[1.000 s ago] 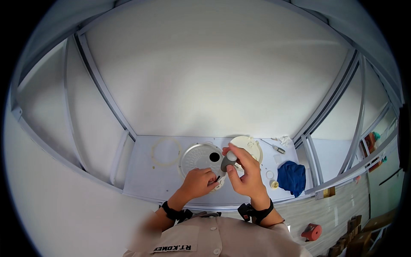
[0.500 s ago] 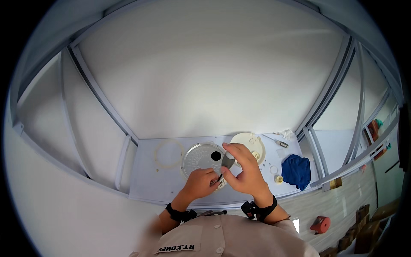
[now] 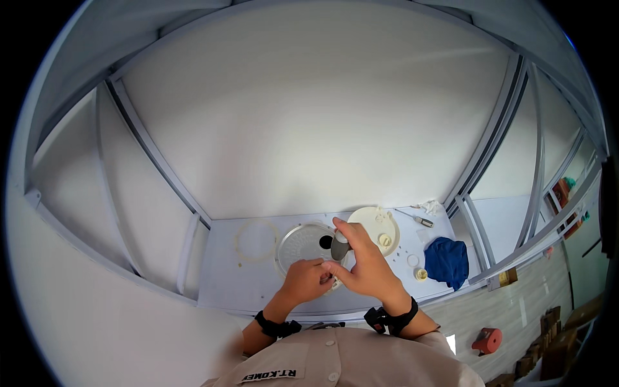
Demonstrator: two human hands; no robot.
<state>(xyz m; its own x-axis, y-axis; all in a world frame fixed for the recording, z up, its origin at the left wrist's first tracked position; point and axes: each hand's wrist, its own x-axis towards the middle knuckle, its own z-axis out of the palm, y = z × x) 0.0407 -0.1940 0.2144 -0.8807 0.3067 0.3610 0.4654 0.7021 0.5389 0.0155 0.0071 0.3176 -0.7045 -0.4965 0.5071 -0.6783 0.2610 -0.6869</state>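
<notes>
My right hand (image 3: 366, 264) is closed around the thick grey handle of a screwdriver (image 3: 340, 248), index finger and thumb along it. The screwdriver is tilted over the right side of a round silver metal disc (image 3: 293, 246) that has a dark round spot (image 3: 325, 242). My left hand (image 3: 304, 281) is at the disc's near edge, its fingers curled together near the right thumb. What it pinches is hidden by the fingers. A cream round cover (image 3: 367, 219) with a small cream knob-like part (image 3: 385, 240) lies just beyond my right hand.
On the white table (image 3: 222, 284) lie a thin cream ring (image 3: 237, 241) at left, a blue cloth (image 3: 447, 263), a cream cap (image 3: 421, 274) and another screwdriver (image 3: 422, 221) at right. Several small parts are scattered between. Panels and frame posts (image 3: 488, 135) surround the table.
My right hand has tilted the screwdriver's handle more upright, and its thumb has come down against my left fingers. The left hand has shifted only slightly; the whole view moved a little.
</notes>
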